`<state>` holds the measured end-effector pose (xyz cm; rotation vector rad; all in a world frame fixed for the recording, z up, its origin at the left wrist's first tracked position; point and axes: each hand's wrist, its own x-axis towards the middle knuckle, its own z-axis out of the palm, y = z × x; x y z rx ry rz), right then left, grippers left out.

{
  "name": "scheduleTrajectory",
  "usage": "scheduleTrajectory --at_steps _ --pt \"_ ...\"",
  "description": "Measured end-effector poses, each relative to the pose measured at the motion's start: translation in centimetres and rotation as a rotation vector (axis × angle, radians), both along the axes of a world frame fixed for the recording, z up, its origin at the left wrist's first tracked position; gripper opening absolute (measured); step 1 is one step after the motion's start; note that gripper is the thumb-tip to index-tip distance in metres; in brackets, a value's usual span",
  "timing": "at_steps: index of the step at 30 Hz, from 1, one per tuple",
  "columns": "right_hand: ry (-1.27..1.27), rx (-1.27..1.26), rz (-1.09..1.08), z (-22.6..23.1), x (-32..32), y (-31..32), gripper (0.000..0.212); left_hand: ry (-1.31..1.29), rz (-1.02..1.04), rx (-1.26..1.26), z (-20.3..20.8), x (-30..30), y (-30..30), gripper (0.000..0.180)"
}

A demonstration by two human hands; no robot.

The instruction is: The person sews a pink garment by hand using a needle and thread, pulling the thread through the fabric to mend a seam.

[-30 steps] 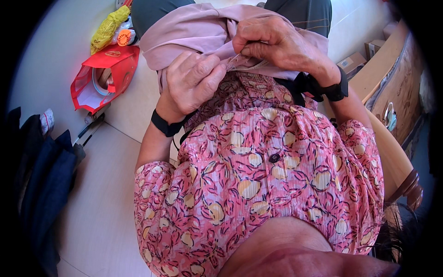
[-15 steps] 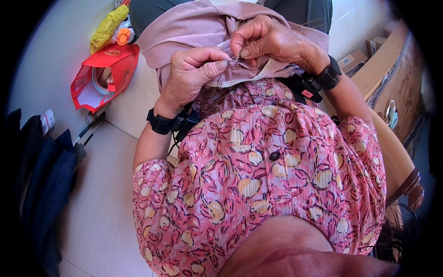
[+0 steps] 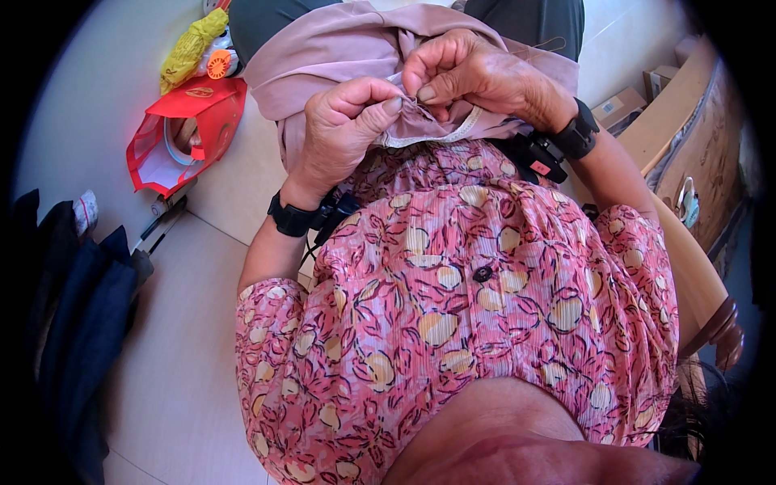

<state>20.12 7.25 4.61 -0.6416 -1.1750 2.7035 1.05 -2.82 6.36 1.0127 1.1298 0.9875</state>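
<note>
A mauve garment (image 3: 323, 50) with a pale inner edging lies across my lap. My left hand (image 3: 343, 129) is closed, thumb and forefinger pinching a gathered bit of its cloth. Close beside it, my right hand (image 3: 485, 77) is also closed, its thumb and fingertips pressed together over the same spot. Whatever is between those fingertips is too small to make out. A loose loop of brown thread (image 3: 550, 44) shows on the cloth past my right hand. Both wrists wear black straps.
Left of my legs stand a red paper bag (image 3: 202, 101) with things inside and a yellow plastic bag (image 3: 190, 52). Dark clothes (image 3: 85, 299) hang at the far left. On the right are a wooden board edge (image 3: 667, 113) and cardboard boxes (image 3: 618, 105).
My left hand has shifted slightly to the right and up, closer to my right hand. The loose thread ends between the fingertips show less. My right hand has hardly moved.
</note>
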Motion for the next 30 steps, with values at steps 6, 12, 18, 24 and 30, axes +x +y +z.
scheduleTrajectory --at_steps 6,12,18,24,30 --pt "-0.007 0.001 -0.016 1.3 -0.2 0.4 0.016 -0.024 0.045 -0.053 0.3 0.5 0.5 0.011" --pt "-0.126 0.292 -0.130 1.1 0.2 1.5 0.027 -0.463 0.087 -0.258 0.3 -0.3 1.1 0.016" --pt "-0.281 0.916 -0.189 -0.4 1.8 2.8 0.023 -0.579 0.110 -0.318 0.5 -0.6 1.8 0.016" --pt "-0.197 1.602 -0.502 7.0 1.0 1.4 0.017 -0.577 0.114 -0.310 0.0 -0.7 2.0 0.016" --pt "-0.008 1.692 -0.429 6.0 0.0 0.5 0.022 -0.545 0.076 -0.268 1.4 0.3 2.4 0.018"
